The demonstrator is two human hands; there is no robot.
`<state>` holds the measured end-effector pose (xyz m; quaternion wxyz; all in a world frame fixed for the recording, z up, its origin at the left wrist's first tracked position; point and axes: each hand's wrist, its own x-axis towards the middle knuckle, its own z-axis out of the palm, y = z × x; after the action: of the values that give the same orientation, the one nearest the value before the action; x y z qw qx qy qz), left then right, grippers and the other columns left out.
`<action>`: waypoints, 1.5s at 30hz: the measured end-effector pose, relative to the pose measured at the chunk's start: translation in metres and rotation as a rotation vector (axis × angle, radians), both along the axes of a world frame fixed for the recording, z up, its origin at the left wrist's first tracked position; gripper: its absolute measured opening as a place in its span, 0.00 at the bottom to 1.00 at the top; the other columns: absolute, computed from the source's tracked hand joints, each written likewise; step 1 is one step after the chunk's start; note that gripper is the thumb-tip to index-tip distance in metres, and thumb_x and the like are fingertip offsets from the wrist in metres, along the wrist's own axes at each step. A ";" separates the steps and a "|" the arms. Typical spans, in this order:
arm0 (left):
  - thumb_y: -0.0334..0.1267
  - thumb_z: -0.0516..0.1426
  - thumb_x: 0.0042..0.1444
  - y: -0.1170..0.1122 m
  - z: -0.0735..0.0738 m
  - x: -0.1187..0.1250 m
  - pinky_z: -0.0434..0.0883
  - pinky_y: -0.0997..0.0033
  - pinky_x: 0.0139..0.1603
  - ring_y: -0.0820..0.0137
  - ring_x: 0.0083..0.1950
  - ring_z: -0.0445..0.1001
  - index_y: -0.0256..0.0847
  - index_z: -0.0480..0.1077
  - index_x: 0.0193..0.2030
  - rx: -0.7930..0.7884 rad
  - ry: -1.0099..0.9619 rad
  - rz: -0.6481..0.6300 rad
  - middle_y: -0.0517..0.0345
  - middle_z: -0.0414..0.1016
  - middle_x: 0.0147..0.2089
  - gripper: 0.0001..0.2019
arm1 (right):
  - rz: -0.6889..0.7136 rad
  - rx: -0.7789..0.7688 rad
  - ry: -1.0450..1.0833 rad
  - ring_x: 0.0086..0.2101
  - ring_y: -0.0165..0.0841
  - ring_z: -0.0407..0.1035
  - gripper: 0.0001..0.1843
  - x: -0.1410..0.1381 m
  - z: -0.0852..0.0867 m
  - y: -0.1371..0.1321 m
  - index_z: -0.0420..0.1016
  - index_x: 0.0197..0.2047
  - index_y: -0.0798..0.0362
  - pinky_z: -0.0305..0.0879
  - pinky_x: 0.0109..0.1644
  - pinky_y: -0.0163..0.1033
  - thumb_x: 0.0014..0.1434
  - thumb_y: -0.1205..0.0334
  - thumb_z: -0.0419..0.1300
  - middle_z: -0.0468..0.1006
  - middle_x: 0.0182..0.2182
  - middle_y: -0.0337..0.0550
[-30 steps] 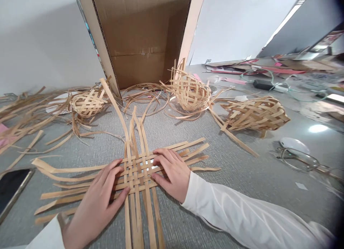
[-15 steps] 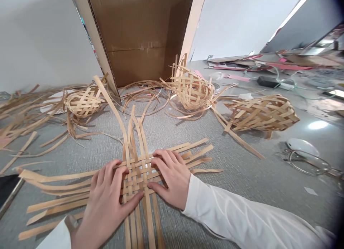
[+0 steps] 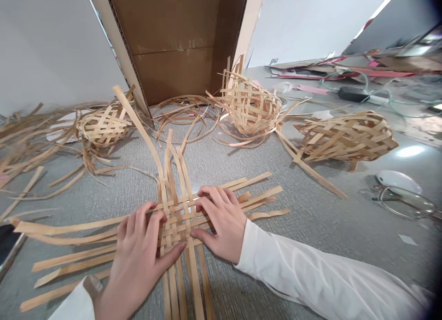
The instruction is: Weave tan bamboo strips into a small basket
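From the head view: one woven mat (image 3: pixel 177 225) of flat strips, lying on a grey table (image 3: pixel 221 163), taken as clock centre; loose ends fanned towards twelve, three, six and nine o'clock. One left hand (image 3: pixel 136 255) at eight o'clock, fingers curved and wide of the thumb, tips resting on the mat. One right hand (image 3: pixel 221 218) at three o'clock, out of a white sleeve (image 3: pixel 304 264), thumb and fingers parted, tips touching the mat; pinch on any single strip, cannot tell. Farther out: one cardboard box (image 3: pixel 186 34) at twelve; one round basket (image 3: pixel 253 106) at one; one long basket (image 3: pixel 350 136) at two; one small basket (image 3: pixel 103 125) at eleven; glasses (image 3: pixel 400 202) at three.
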<state>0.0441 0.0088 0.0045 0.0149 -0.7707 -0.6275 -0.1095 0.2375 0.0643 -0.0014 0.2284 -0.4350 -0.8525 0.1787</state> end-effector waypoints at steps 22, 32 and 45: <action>0.50 0.55 0.49 -0.003 -0.003 -0.001 0.62 0.50 0.48 0.54 0.49 0.62 0.41 0.59 0.50 0.018 -0.070 0.011 0.49 0.62 0.48 0.24 | 0.027 0.131 -0.188 0.41 0.42 0.61 0.24 -0.004 0.009 0.004 0.66 0.42 0.54 0.54 0.45 0.48 0.50 0.44 0.59 0.70 0.40 0.47; 0.51 0.54 0.49 -0.002 0.000 0.000 0.61 0.51 0.46 0.55 0.46 0.63 0.41 0.59 0.50 0.019 -0.027 0.028 0.50 0.64 0.45 0.24 | 0.040 0.115 -0.226 0.39 0.42 0.61 0.23 -0.007 0.011 0.004 0.65 0.44 0.54 0.55 0.40 0.46 0.52 0.46 0.57 0.67 0.40 0.48; 0.49 0.56 0.47 0.000 -0.003 0.000 0.61 0.52 0.47 0.55 0.46 0.64 0.42 0.61 0.49 0.047 -0.044 0.018 0.50 0.66 0.45 0.24 | 0.097 0.080 -0.192 0.39 0.42 0.62 0.27 -0.010 0.008 0.008 0.65 0.42 0.57 0.57 0.42 0.46 0.49 0.42 0.58 0.68 0.40 0.49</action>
<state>0.0443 0.0085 0.0019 0.0201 -0.7620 -0.6318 -0.1407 0.2271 0.0723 0.0070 0.1540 -0.3988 -0.8969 0.1132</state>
